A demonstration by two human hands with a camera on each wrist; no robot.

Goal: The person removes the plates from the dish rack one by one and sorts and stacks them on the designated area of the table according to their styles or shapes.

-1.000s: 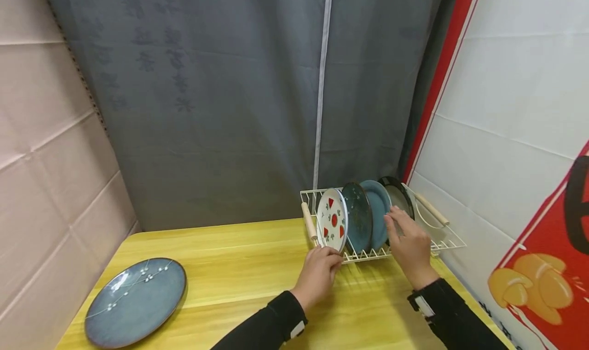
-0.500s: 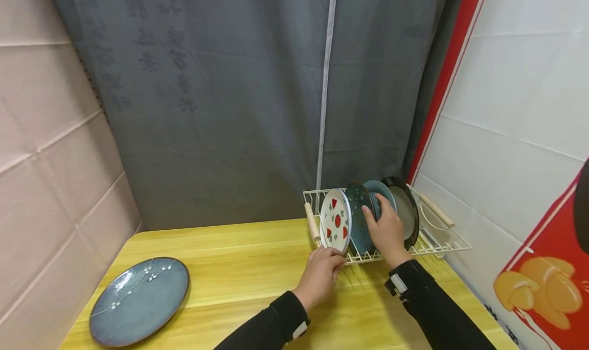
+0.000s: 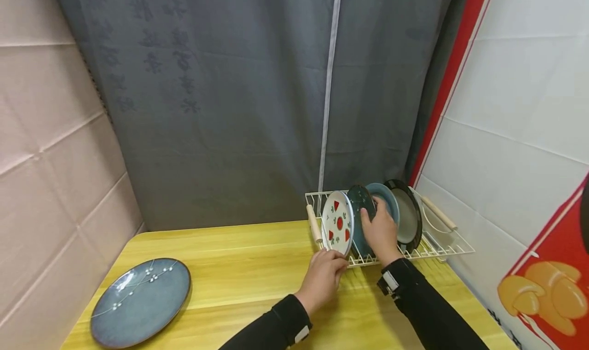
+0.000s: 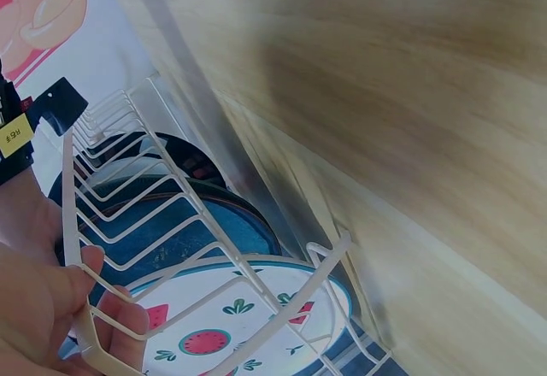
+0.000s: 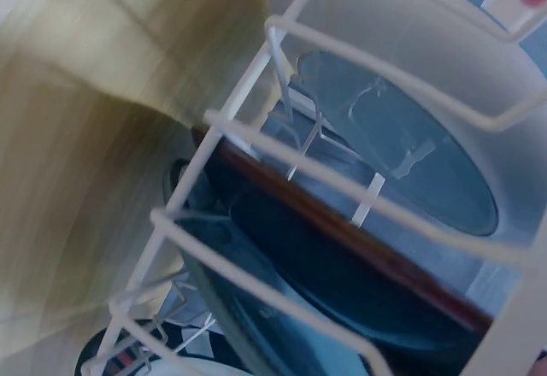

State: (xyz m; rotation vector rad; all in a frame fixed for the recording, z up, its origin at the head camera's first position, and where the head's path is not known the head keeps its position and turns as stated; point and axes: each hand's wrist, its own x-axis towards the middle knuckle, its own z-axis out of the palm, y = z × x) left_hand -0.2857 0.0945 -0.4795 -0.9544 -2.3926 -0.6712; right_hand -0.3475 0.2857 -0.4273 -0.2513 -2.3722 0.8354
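Note:
In the head view, a white wire dish rack (image 3: 314, 223) with wooden handles holds several plates on edge. My left hand (image 3: 322, 278) grips the rack's front edge; the left wrist view shows the thumb and fingers around its rail (image 4: 70, 196). Closest to that hand stands a white plate (image 3: 337, 222) with watermelon motifs. My right hand (image 3: 382, 233) pinches a dark green plate (image 3: 360, 199) beside it, thumb on the near face; its fingers are partly hidden. In the right wrist view this plate's brown rim (image 5: 342, 222) slants behind the wires.
Right of the held plate stand a blue plate (image 3: 390, 201) and a black-rimmed plate (image 3: 409, 217). A grey-blue plate (image 3: 142, 301) with a blossom branch lies at the left of the wooden table (image 3: 230, 268). A grey curtain (image 3: 230, 109) hangs behind; a white wall covering (image 3: 515, 135) borders the right.
My right hand has moved left from beside the blue plate onto the dark green plate, which now looks turned and slightly tilted. The left hand stays on the rack's edge.

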